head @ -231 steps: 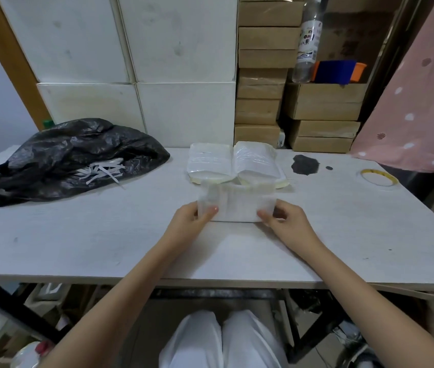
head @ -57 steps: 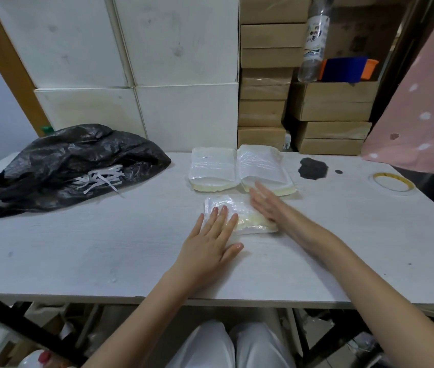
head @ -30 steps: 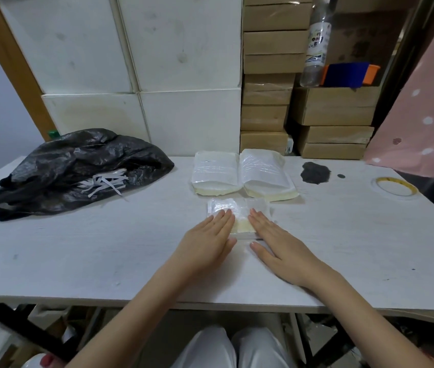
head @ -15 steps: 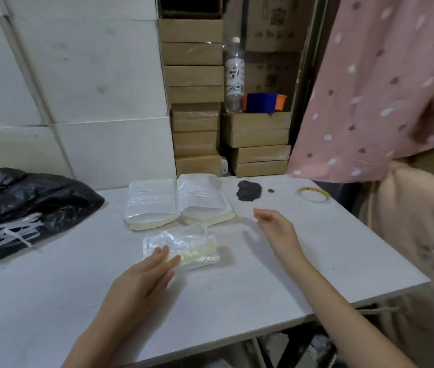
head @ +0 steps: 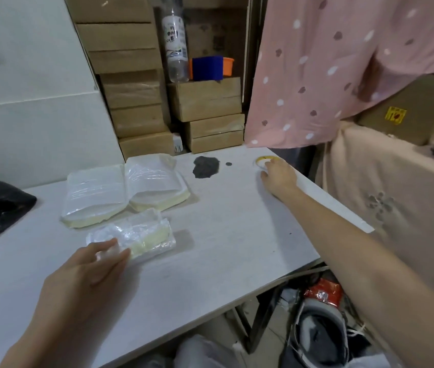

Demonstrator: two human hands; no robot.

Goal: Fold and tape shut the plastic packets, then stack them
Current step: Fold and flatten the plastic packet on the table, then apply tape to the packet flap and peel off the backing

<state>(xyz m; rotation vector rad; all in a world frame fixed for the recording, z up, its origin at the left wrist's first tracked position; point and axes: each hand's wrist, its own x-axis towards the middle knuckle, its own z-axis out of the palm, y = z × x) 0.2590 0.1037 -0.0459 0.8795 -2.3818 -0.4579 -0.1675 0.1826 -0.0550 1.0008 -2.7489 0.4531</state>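
surface (head: 237, 235) white, carries all | two finished packets (head: 123, 192) side by side at rear | folded packet (head: 141, 235) near front: light, soft, slick, likely springs open, so pin at fold | left hand (head: 88, 272) flat, fingers pressing it | right hand (head: 279, 176) loosely spread, touching tape roll (head: 263, 162)

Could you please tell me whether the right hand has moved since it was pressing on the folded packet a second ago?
Yes. The right hand has left the folded packet and reached past the dark stain to the tape roll near the table's right edge.
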